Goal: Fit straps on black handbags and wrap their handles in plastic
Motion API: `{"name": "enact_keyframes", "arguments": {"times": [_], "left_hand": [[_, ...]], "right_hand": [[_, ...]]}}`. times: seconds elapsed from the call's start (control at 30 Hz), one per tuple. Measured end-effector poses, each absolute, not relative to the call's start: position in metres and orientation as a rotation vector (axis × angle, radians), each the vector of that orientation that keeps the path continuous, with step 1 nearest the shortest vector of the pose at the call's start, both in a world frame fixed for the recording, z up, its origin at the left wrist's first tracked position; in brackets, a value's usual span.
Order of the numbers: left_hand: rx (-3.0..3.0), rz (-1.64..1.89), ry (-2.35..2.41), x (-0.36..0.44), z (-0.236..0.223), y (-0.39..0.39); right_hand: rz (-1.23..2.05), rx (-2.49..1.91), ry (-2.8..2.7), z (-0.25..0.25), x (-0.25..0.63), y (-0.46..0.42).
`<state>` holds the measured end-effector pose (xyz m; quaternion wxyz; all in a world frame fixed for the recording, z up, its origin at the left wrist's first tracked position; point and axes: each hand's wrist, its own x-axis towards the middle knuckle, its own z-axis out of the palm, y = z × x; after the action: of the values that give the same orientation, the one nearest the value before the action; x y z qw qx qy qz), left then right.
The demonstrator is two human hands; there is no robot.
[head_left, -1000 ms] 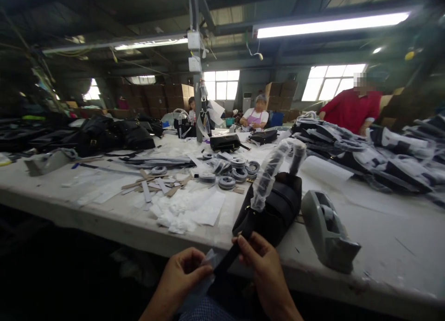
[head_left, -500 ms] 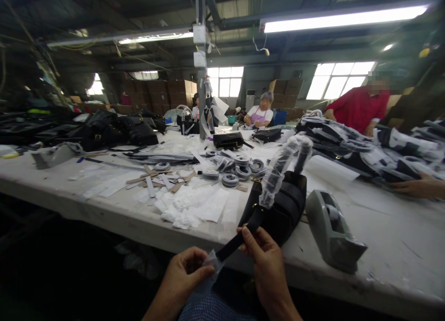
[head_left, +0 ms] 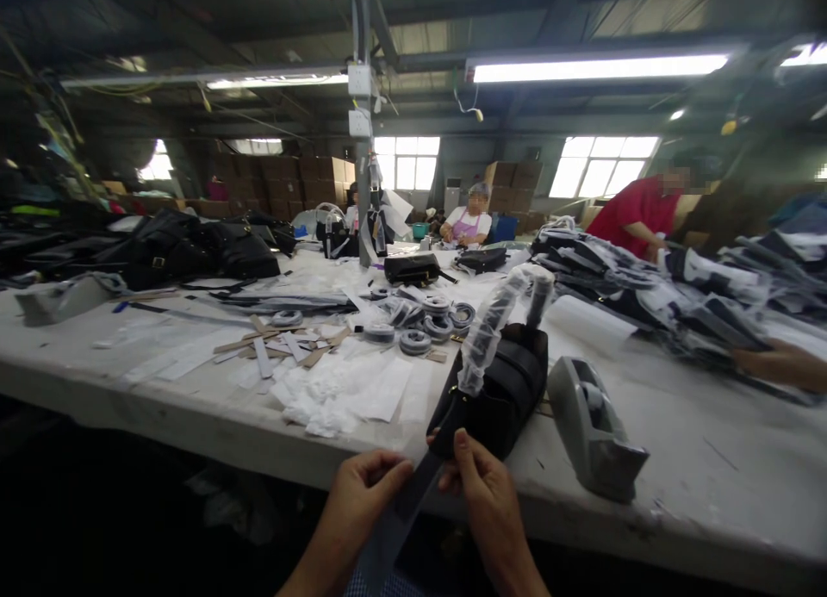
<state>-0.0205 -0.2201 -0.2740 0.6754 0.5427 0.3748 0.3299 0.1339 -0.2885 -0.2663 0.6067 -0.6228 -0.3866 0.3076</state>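
A black handbag lies at the table's near edge, its upright handle wrapped in clear plastic. A black strap runs from the bag down toward me. A translucent plastic sleeve now covers much of the strap's lower part. Its edge is pinched between the thumb and fingers of my left hand. My right hand is closed on the strap close to the bag, thumb on top. The fingers behind the strap are partly hidden.
A grey tape dispenser stands right of the bag. Beyond lie grey rolls, cardboard strips and crumpled white paper. Black bags are heaped left, wrapped pieces right. A person's hand reaches in from the right.
The plastic sleeve has moved up the strap, covering more of it. My left hand has come nearer my right. The view has shifted somewhat, and the person in red leans lower.
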Motion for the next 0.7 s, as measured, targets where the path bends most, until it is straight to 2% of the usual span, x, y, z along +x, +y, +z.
{"name": "enact_keyframes", "arguments": {"times": [0.17, 0.37, 0.7], "left_hand": [[1.271, 0.829, 0.734, 0.019, -0.254, -0.207], [1.238, 0.938, 0.679, 0.053, -0.25, -0.196], [1.281, 0.958, 0.684, 0.04, -0.253, -0.201]], "right_hand": [[0.698, -1.556, -0.865, -0.268, 0.146, -0.294], [0.572, -1.631, -0.908, -0.248, 0.152, -0.29], [0.457, -1.667, -0.877, -0.238, 0.149, -0.275]]}}
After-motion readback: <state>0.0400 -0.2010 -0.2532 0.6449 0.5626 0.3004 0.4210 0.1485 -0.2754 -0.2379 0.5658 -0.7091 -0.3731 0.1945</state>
